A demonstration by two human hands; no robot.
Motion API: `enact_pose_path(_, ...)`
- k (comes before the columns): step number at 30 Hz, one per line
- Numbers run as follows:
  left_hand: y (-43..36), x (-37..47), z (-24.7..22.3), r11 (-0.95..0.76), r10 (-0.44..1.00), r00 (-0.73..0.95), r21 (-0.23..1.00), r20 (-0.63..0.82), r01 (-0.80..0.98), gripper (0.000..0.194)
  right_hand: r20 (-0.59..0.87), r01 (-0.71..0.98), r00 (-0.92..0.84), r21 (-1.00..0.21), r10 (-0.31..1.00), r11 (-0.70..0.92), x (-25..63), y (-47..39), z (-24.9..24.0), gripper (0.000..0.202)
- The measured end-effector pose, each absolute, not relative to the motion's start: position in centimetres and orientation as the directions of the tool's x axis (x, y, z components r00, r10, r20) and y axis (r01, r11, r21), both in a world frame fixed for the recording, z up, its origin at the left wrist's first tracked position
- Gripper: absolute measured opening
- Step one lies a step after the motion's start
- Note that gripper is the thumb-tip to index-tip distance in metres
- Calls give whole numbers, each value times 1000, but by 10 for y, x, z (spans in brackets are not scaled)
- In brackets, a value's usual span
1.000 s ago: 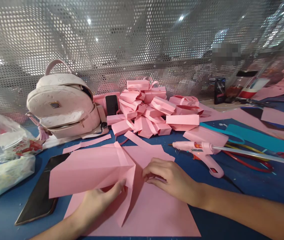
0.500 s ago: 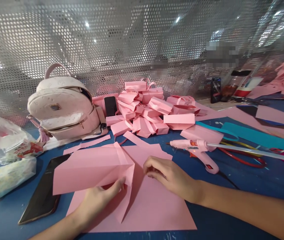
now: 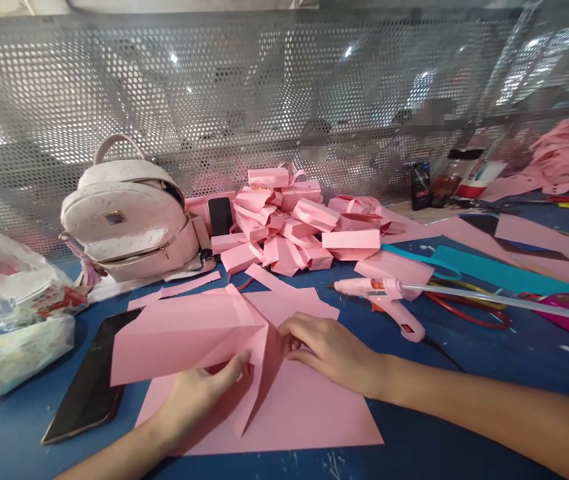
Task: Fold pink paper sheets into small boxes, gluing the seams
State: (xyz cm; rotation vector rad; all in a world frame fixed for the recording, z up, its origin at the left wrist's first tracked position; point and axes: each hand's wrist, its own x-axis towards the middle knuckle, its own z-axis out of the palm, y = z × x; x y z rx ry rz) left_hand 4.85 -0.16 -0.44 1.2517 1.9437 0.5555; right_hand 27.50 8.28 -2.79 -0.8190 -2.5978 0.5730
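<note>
My left hand (image 3: 203, 393) grips a partly folded pink paper box (image 3: 179, 333), its thumb on the inside near the raised right end. The fingers beneath the paper are hidden. My right hand (image 3: 331, 350) is just right of the box's standing end flap, with fingers curled in and a narrow gap to the flap. Whether anything small is between those fingertips cannot be seen. Under both hands lies a flat pink paper sheet (image 3: 324, 420) on the blue table. Beyond them is a heap of folded pink paper boxes (image 3: 284, 227).
A pink glue gun (image 3: 379, 293) with a long glue stick lies to the right. A large dark phone (image 3: 89, 380) sits at left, near plastic bags (image 3: 14, 280). Behind stand a pale backpack (image 3: 129, 213) and a small black phone (image 3: 221, 217) against a perforated metal screen (image 3: 264, 87).
My right hand has come slightly left, closer to the box's end flap. My left hand keeps its hold on the box. The camera's view has shifted a little.
</note>
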Motion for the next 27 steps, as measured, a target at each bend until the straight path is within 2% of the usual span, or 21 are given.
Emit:
enact_pose_path(3,-1,50,-3,418,908,-254,701,-332,578,41,205,468,-809,-344,551,814,273,80,-29,2)
enact_pose_path(4,0,50,-3,424,905,-253,697,-341,579,40,202,461,-816,-338,542,821,273,79,-29,4)
enact_pose_path(8,0,50,-4,465,882,-245,662,-402,588,46,200,457,-761,-509,617,729,273,77,-29,7)
enact_pose_path(10,0,50,-4,445,892,-230,670,-388,595,46,184,468,-717,-588,672,660,274,78,-28,8)
enact_pose_path(17,-3,53,-3,431,902,-260,677,-345,597,43,115,407,-677,-765,727,499,276,80,-23,8)
enact_pose_path(23,-2,52,-4,433,901,-259,685,-348,586,41,116,388,-680,-781,724,490,278,79,-22,9)
enact_pose_path(27,0,52,-5,447,894,-276,686,-352,574,39,133,378,-651,-797,747,472,277,79,-24,26)
